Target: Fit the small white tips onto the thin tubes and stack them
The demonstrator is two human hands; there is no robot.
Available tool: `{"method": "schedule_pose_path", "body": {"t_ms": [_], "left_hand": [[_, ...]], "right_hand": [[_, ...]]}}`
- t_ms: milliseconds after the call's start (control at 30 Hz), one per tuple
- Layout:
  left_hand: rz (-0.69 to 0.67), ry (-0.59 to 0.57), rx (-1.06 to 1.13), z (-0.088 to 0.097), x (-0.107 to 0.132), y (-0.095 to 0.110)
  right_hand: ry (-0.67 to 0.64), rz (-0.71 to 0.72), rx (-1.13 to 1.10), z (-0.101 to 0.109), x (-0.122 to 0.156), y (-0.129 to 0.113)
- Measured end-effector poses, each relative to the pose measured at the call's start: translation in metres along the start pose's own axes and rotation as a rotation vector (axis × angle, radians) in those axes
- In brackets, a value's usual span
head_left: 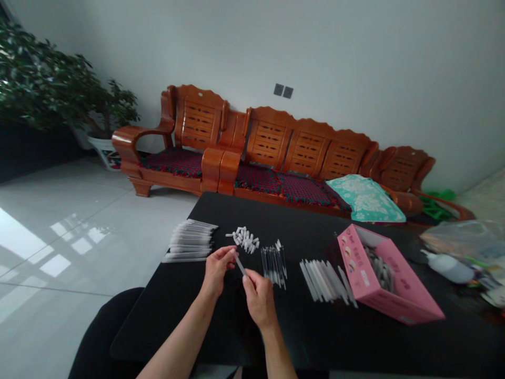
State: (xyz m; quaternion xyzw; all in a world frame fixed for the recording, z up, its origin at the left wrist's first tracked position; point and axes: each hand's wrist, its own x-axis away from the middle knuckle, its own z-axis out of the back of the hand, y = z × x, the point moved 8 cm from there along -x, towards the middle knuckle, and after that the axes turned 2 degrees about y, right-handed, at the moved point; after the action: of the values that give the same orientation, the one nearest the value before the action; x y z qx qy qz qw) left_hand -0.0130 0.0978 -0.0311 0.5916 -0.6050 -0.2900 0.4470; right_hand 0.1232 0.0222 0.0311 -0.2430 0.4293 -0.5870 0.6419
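Note:
Both my hands are over the near middle of a black table [315,337]. My left hand [216,269] pinches the upper end of a thin white pen tube [239,263]. My right hand [259,299] pinches its lower end. Just beyond the hands lie a pile of small white caps [245,239], a bunch of thin dark refills [274,262], and a stack of white tubes [191,241] at the left. More white tubes [325,280] lie fanned out to the right.
An open pink box [389,281] with more parts sits at the right, next to a white squeeze bottle [450,266] and a clear plastic bag [469,238]. Beyond the table stand a wooden sofa [284,152], a potted plant [51,89] and a glossy tiled floor [71,231].

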Motion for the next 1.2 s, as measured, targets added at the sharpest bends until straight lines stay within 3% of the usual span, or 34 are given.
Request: {"method": "schedule_pose_path", "body": {"t_ms": [267, 500, 833, 1033, 1200], "left_hand": [[-0.03, 0.03, 0.005, -0.007, 0.008, 0.004], [-0.158, 0.086, 0.045, -0.017, 0.016, 0.012], [-0.182, -0.01, -0.021, -0.023, 0.015, 0.02], [-0.111, -0.091, -0.054, -0.018, 0.012, 0.015], [-0.003, -0.072, -0.017, -0.009, 0.011, 0.01]], "right_hand": [[0.025, 0.019, 0.07, 0.002, 0.0, -0.007], [0.054, 0.034, 0.05, 0.005, -0.001, -0.014], [-0.004, 0.024, -0.113, 0.004, -0.009, -0.014], [0.0, -0.006, -0.113, -0.001, -0.011, -0.005], [-0.004, -0.019, -0.139, -0.004, -0.01, -0.001]]}}
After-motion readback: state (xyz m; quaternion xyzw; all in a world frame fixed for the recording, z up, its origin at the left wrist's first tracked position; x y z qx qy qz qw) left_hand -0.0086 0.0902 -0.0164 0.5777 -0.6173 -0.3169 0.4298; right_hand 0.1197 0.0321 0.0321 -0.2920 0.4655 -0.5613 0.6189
